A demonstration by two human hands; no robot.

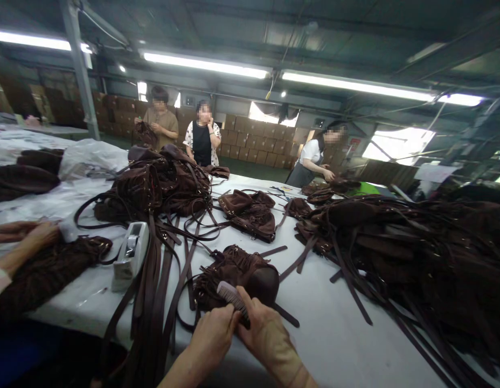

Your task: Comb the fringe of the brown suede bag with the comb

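Observation:
A pale comb (230, 294) is in my right hand (266, 330), its teeth lying over the front of a dark brown fringed bag (244, 268). My left hand (214, 333) is closed right beside the comb, its fingertips near my right hand at the bag's lower edge. What the left fingers grip is hidden. The bag lies on the white table (314, 323), with a smooth rounded flap at its right side and straps spread around it.
A tape dispenser (131, 253) stands to the left among hanging straps. Brown bags are heaped at back left (161, 183) and right (415, 237); another bag (250, 213) lies beyond mine. A co-worker's hands (42, 237) touch a bag at far left. Several people stand behind the table.

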